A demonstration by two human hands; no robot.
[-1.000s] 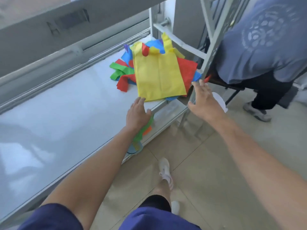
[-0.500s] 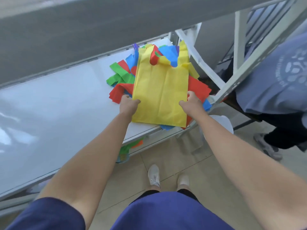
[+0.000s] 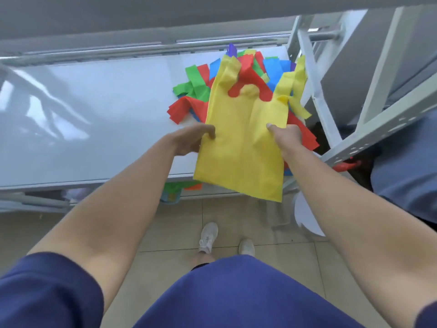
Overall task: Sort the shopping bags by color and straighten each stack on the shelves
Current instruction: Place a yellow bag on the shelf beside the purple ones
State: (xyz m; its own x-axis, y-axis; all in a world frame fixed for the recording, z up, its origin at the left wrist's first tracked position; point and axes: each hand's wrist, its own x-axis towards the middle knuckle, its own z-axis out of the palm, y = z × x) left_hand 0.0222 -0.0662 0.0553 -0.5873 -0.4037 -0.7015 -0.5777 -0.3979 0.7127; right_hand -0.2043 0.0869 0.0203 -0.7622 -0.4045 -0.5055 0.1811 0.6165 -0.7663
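A yellow shopping bag (image 3: 241, 143) is lifted off a mixed pile of red, green and blue bags (image 3: 196, 91) at the right end of the white shelf (image 3: 94, 110). My left hand (image 3: 192, 140) pinches the bag's left edge, thumb on top. My right hand (image 3: 287, 136) grips its right edge. The bag's bottom hangs past the shelf's front edge, and its handles lie over the pile. A red bag (image 3: 305, 136) shows to the right of the yellow one, on the pile.
The shelf frame's white uprights and brace (image 3: 316, 100) stand right of the pile. Another person in blue (image 3: 406, 162) is at the right edge. More bags (image 3: 179, 187) show on the lower shelf. Tiled floor and my shoes (image 3: 208, 236) lie below.
Both hands went from reaching toward the pile to taking the yellow bag by its sides. They have lifted it and pulled it toward me, over the shelf's edge.
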